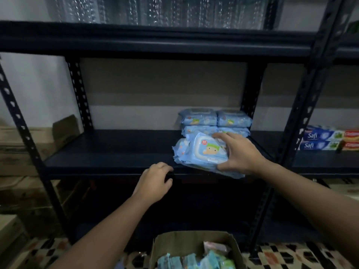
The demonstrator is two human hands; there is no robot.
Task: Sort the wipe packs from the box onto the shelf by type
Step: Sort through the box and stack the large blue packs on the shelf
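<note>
1. A dim storeroom: a dark, perforated-steel shelf (108, 152) against a pale wall.
2. The right hand (236, 152) grips a soft blue wipe pack (202, 150) at the shelf's front edge, beside stacked matching packs (215, 119), probably grouping one type.
3. The left hand (155, 181), loosely curled and holding nothing, rests at the shelf lip.
4. The cardboard box (194, 239) below holds more crinkly packs.

You can read "Safi" on two stacked blue toothpaste boxes (318, 141) at the right. The red boxes (352, 139) beside them carry blurred lettering you cannot read.
</note>
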